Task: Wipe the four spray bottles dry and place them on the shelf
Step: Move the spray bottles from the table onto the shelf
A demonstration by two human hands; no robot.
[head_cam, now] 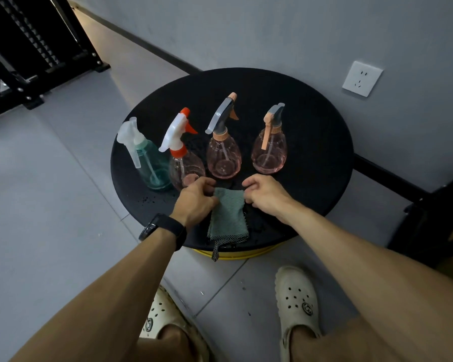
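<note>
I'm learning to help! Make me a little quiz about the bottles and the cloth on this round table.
1. How many spray bottles stand on the round table?
2. True or false: the green cloth lies behind the bottles, by the wall.
3. Which bottle is not pink? A) teal bottle B) rightmost bottle C) orange-capped bottle

Key: 1. Four. 2. False: it lies in front, between the left hand and right hand, which touch its top corners. 3. A.

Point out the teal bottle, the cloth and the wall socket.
teal bottle (152,163), head view, on its body.
cloth (228,215), head view, mid-fabric.
wall socket (362,78), head view, faceplate centre.
</note>
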